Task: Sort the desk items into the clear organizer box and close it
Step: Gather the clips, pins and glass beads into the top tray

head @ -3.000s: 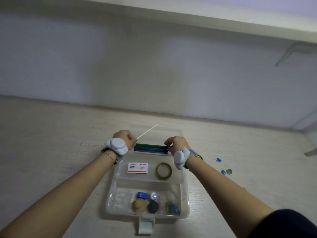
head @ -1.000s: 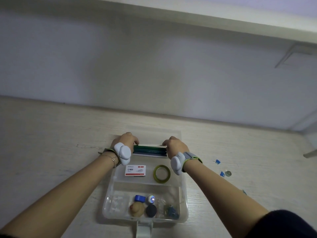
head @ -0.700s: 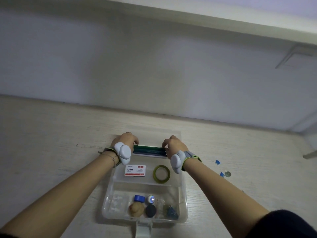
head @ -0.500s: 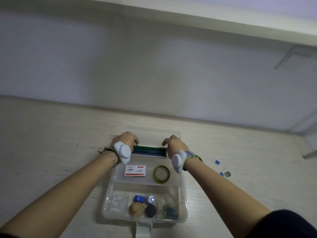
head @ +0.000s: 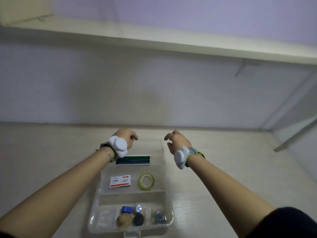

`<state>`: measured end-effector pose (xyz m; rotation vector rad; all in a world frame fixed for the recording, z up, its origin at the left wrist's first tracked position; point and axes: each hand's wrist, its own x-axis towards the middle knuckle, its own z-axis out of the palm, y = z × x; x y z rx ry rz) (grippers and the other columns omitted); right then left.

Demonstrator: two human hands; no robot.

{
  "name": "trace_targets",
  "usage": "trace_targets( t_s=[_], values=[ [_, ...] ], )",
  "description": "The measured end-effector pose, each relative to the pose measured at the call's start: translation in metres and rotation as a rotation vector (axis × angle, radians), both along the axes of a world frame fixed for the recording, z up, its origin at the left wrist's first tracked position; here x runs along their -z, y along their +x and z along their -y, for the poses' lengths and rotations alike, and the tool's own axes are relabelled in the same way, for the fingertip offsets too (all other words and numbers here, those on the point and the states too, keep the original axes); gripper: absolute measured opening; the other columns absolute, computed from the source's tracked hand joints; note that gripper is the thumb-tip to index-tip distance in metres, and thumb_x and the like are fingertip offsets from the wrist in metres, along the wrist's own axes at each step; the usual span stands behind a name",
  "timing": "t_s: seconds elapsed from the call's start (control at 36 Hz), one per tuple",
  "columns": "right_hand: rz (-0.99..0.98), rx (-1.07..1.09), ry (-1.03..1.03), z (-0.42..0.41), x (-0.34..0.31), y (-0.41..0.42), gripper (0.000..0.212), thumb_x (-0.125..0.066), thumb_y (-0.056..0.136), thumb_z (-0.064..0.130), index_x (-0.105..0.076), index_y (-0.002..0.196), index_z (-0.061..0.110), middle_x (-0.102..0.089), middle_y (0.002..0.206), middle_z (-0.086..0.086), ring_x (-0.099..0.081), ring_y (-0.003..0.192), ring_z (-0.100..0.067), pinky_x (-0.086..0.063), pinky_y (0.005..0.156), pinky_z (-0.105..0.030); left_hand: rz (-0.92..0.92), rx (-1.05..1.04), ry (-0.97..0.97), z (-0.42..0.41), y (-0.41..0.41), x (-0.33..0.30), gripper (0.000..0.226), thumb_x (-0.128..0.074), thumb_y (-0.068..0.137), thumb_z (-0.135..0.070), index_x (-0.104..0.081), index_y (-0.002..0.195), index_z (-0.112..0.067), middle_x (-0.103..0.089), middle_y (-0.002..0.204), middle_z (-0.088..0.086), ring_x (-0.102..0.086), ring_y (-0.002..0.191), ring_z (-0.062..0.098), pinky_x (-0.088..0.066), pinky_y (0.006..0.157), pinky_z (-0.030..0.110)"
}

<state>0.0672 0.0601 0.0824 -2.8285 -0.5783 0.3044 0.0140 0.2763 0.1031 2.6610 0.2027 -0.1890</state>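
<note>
The clear organizer box [head: 169, 205] lies open on the desk in front of me. A dark green flat case [head: 133, 160] lies in its far section, with a white staple box [head: 120, 181] and a green tape ring [head: 146, 181] nearer. Several small items [head: 135, 216] fill the nearest compartments. My left hand [head: 127, 138] hovers over the far left of the box with loosely curled fingers and holds nothing. My right hand [head: 176, 140] hovers at the far right, fingers relaxed and empty. The clear lid [head: 154, 143] lies flat beyond the case, under my hands.
The pale wooden desk [head: 42, 160] runs back to a grey wall. A long shelf [head: 171, 42] hangs overhead. The white latch tab [head: 132, 234] of the box points toward me at the bottom edge.
Both hands have let go of the green case, which now lies in the box, and they have lifted away toward the far edge. The camera view has tilted upward.
</note>
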Motion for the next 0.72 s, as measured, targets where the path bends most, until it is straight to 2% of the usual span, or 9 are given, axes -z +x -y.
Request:
trace_targets(
  t_s=[0.31,0.47,0.72],
  values=[
    [0.029,0.251,0.034,0.129,0.004,-0.016,0.033,-0.044,0.094,0.018,-0.051,0.127,0.02,-0.047,0.128,-0.005,-0.059,0.105,-0.027,-0.053,0.081,-0.036,0.038,0.223,-0.065,0.119,0.027,0.005,0.033,-0.046,0.089,-0.004,-0.07,0.11,-0.015,-0.067,0.119,0.009,-0.06,0.111,0.025,-0.043,0.092,0.021],
    [-0.032,0.345,-0.029,0.207,0.017,-0.029,0.034,-0.046,0.093,0.019,-0.05,0.127,0.02,-0.048,0.127,-0.006,-0.058,0.108,-0.026,-0.052,0.085,-0.038,-0.02,0.307,-0.082,0.189,0.038,0.025,0.035,-0.044,0.09,-0.005,-0.068,0.114,-0.015,-0.065,0.122,0.008,-0.059,0.113,0.025,-0.043,0.094,0.023],
    [-0.12,0.395,-0.043,0.273,0.037,-0.028,0.033,-0.045,0.094,0.019,-0.051,0.127,0.017,-0.048,0.128,-0.008,-0.059,0.104,-0.028,-0.052,0.087,-0.038,-0.122,0.342,-0.085,0.253,0.05,0.052,0.034,-0.044,0.092,-0.006,-0.067,0.116,-0.014,-0.064,0.124,0.008,-0.059,0.113,0.025,-0.044,0.096,0.025]
  ],
)
